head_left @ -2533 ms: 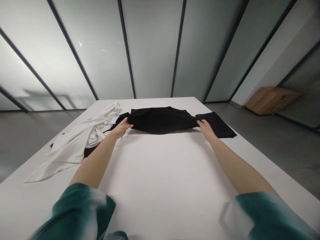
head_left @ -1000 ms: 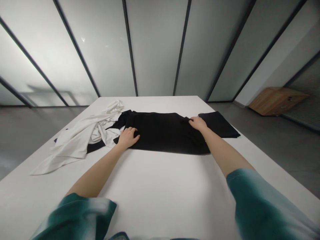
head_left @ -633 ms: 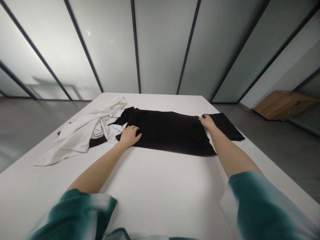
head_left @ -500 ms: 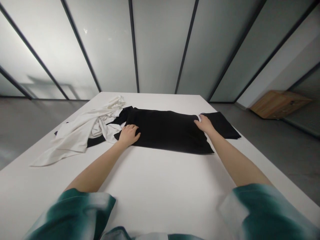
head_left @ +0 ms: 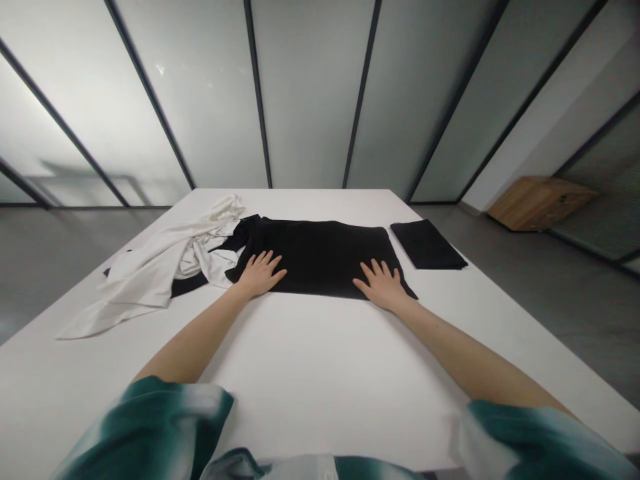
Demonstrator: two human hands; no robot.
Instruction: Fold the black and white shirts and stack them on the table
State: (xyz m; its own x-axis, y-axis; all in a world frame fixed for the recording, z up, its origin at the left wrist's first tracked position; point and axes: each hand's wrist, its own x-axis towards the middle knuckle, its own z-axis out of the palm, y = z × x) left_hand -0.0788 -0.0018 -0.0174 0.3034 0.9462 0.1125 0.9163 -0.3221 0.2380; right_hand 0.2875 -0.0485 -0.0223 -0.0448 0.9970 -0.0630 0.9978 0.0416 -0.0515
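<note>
Frosted panels (head_left: 310,93) rise behind a white bench (head_left: 320,380). On its far half lies a black cloth (head_left: 320,253), between rumpled white fabric (head_left: 145,280) and a folded black piece (head_left: 427,245). Left hand (head_left: 260,273) and right hand (head_left: 383,283) rest splayed along its near edge, gripping nothing. To me it looks light, soft and floppy, best pinched by two corners.

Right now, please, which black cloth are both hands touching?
The middle cloth, under the left hand and right hand; the folded cloth lies apart, and black fabric shows beneath white cloth.
</note>
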